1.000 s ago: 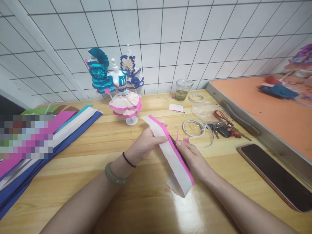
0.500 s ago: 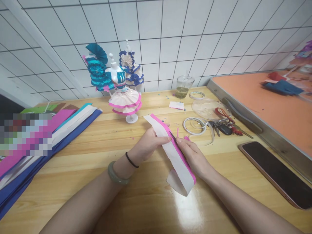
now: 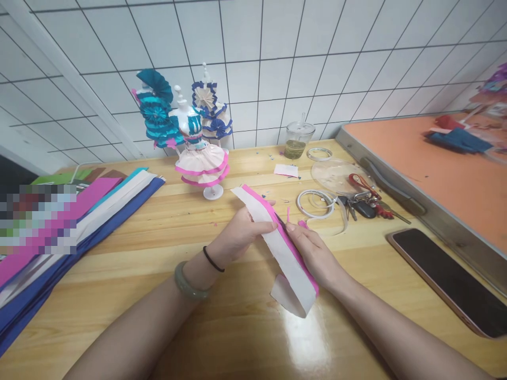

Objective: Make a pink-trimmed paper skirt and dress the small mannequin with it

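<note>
My left hand [image 3: 246, 231] pinches a white paper strip [image 3: 287, 258] with a pink edge, thumb on top. The strip slants down towards me and its lower end curls back to the left. Against the pink edge, my right hand [image 3: 317, 254] is closed on scissors [image 3: 280, 220]; only their dark blades show, the handles being hidden by the fingers. A thin pink sliver [image 3: 289, 214] stands out beside the blades. Behind my hands is a small dress form [image 3: 202, 163] in a white paper skirt with pink trim.
Folded coloured paper [image 3: 114, 211] lies at the left. Two more decorated forms stand against the tiled wall. At the right are tape rolls [image 3: 316, 204], keys [image 3: 364, 206], a phone [image 3: 447, 279], a glass cup [image 3: 298, 141] and an orange board [image 3: 428, 163].
The view has shifted very slightly. Both hands, the strip and the scissors hold nearly the same position.
</note>
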### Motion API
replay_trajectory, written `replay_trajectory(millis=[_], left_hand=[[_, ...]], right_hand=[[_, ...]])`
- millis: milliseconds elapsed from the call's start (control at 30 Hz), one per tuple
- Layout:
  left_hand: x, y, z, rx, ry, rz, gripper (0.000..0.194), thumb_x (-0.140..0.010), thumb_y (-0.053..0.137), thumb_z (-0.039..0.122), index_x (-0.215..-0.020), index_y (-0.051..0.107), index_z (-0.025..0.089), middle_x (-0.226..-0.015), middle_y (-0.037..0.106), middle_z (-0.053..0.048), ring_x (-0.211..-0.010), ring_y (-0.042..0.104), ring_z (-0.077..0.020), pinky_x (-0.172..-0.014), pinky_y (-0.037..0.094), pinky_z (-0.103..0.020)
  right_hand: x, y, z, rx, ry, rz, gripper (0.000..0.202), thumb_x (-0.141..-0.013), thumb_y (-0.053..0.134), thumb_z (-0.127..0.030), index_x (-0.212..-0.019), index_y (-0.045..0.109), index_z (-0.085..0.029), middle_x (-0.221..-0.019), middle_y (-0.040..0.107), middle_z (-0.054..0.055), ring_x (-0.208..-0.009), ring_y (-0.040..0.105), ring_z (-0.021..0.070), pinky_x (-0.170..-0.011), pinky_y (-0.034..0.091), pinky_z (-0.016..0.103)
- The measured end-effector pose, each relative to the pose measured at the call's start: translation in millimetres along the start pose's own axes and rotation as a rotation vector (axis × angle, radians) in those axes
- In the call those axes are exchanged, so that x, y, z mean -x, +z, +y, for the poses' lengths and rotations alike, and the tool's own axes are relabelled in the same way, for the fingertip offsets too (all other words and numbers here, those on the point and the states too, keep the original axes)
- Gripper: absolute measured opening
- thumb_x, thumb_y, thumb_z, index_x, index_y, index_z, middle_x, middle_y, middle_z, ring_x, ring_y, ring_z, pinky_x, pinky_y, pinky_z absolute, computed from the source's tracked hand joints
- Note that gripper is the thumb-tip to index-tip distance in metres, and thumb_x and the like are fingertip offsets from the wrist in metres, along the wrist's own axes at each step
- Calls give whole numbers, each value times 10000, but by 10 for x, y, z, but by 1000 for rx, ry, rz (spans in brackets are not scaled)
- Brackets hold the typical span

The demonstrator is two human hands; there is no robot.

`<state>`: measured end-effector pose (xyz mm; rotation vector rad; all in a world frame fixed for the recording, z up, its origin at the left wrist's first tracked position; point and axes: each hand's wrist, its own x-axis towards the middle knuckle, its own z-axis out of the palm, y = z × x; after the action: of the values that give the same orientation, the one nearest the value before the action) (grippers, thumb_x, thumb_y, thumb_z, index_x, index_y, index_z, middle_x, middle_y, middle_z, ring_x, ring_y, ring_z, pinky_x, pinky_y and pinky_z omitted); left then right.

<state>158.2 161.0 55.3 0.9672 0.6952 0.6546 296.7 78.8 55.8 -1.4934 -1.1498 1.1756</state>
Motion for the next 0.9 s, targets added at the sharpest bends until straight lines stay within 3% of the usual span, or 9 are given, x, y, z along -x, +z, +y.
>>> replay_trajectory(millis=[367, 900], left_hand=[[-24, -38, -42, 13, 17, -12, 619, -626, 742, 102, -1206, 528, 127, -845, 640, -35, -809, 577, -150, -847, 414, -344], [-24, -25, -35, 13, 15, 2, 619, -625, 740, 101, -1205, 527, 131, -807, 634, -21, -828, 580, -162, -880, 405, -371]], right_hand=[[-26, -7, 66, -8, -13, -41, 368, -856, 439, -505, -705, 544, -185, -653, 515, -23, -630, 444, 141, -611, 368, 252], [-41, 4, 91, 50, -45, 4, 451, -853, 420, -576, -721, 580, -175, -665, 556, 3, -647, 483, 157, -628, 402, 264]])
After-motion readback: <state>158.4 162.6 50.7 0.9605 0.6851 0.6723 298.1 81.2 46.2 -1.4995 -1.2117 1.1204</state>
